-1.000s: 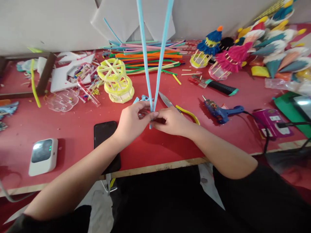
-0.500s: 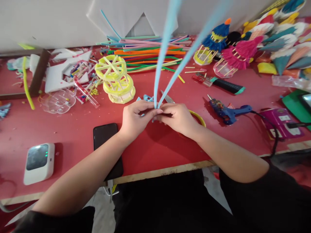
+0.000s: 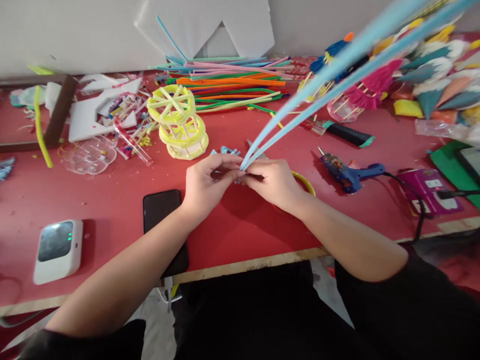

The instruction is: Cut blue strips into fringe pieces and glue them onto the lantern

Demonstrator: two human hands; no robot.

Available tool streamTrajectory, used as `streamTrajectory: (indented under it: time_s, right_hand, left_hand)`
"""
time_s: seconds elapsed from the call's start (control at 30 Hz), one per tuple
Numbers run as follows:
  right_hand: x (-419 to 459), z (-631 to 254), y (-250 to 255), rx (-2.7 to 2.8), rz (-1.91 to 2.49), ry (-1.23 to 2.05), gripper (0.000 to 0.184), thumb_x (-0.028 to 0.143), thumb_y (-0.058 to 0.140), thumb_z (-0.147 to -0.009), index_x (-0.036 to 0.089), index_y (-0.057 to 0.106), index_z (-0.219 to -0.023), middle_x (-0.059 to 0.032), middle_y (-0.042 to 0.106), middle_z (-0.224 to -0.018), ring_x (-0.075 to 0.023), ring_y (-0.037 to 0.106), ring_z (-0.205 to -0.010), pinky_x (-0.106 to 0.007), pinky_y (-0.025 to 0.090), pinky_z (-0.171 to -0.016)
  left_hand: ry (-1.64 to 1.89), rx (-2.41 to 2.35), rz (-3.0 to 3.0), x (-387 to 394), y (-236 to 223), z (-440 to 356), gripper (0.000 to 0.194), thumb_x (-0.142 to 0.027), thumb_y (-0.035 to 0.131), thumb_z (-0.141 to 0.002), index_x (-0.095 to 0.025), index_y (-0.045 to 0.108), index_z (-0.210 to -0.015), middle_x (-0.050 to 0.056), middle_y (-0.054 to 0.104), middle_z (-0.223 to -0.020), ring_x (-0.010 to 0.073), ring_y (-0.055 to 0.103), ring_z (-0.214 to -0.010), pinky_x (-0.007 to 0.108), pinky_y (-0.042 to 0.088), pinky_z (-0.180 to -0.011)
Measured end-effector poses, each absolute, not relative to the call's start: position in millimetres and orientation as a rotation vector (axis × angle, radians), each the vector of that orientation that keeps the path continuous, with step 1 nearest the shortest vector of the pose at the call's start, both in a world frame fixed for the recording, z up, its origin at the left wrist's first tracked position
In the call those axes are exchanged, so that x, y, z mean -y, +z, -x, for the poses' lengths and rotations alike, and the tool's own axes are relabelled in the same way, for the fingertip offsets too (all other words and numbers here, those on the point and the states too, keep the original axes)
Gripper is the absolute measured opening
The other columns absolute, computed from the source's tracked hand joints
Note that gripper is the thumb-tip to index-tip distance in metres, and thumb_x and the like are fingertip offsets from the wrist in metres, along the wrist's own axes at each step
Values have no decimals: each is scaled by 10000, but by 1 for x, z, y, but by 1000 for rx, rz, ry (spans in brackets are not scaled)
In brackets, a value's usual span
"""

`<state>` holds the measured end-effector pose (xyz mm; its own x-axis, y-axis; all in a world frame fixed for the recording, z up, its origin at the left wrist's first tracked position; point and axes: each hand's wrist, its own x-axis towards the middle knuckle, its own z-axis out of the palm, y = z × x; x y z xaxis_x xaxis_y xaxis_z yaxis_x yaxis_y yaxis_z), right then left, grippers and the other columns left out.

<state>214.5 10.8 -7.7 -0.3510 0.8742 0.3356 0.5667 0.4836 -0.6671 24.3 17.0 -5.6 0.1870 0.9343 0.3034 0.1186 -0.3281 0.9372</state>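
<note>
Two long light-blue pipe cleaners point(image 3: 296, 111) rise from between my fingertips and slant up to the right. My left hand point(image 3: 212, 182) pinches their lower end between thumb and fingers. Close against it, my right hand point(image 3: 275, 185) is closed at the same spot, its fingertips on the pipe cleaners. The exact grip point is partly covered by the fingers. Just behind my hands lie short light-blue pieces point(image 3: 227, 151) and a blade tip, mostly hidden. A yellow ring point(image 3: 305, 182) shows past my right wrist, partly covered by it.
A yellow pipe-cleaner frame with sticks point(image 3: 183, 125) stands behind my left hand. Coloured pipe cleaners point(image 3: 232, 82) are piled at the back. A glue gun point(image 3: 347, 172) and a utility knife point(image 3: 348, 134) lie right. A phone point(image 3: 161, 210) lies by my left forearm, a white device point(image 3: 58, 252) farther left.
The light-blue pipe cleaners have swung over from nearly upright to a lean up and to the right. Both hands stay together in nearly the same place.
</note>
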Motion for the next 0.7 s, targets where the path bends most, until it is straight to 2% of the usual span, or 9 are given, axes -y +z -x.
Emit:
streamTrajectory:
  time_s: [0.4,0.5,0.63,0.7]
  right_hand:
    - [-13,-211,-10,2065,1235,577,179,99,709,-908,209,789,-792,-24,807,-815,-169,744,-763,-264,529,-731]
    - [-13,-210,-11,2099,1251,538,205,122,683,-917,205,736,-738,-33,777,-781,-176,721,-755,-273,513,-721]
    - [-14,-209,-12,2143,1275,482,256,152,663,-913,209,634,-665,-32,698,-711,-173,657,-698,-284,471,-677]
    - [-14,-208,-11,2151,1287,491,246,161,666,-906,209,625,-669,-29,681,-710,-168,634,-681,-289,465,-671]
  left_hand:
    - [1233,-1142,-1738,-16,-5,-23,87,-126,795,-833,-175,772,-901,28,809,-866,130,768,-756,201,622,-698]
    - [1221,-1135,-1692,-15,-5,-24,76,-176,811,-834,-176,776,-901,35,823,-883,145,787,-787,217,643,-735]
    - [1200,-1114,-1593,-14,-3,-26,182,-240,877,-776,-182,785,-922,39,838,-891,170,804,-808,240,668,-759]
    - [1192,-1157,-1644,-13,-3,-26,144,-254,870,-781,-193,794,-887,37,837,-869,181,799,-800,265,666,-755]
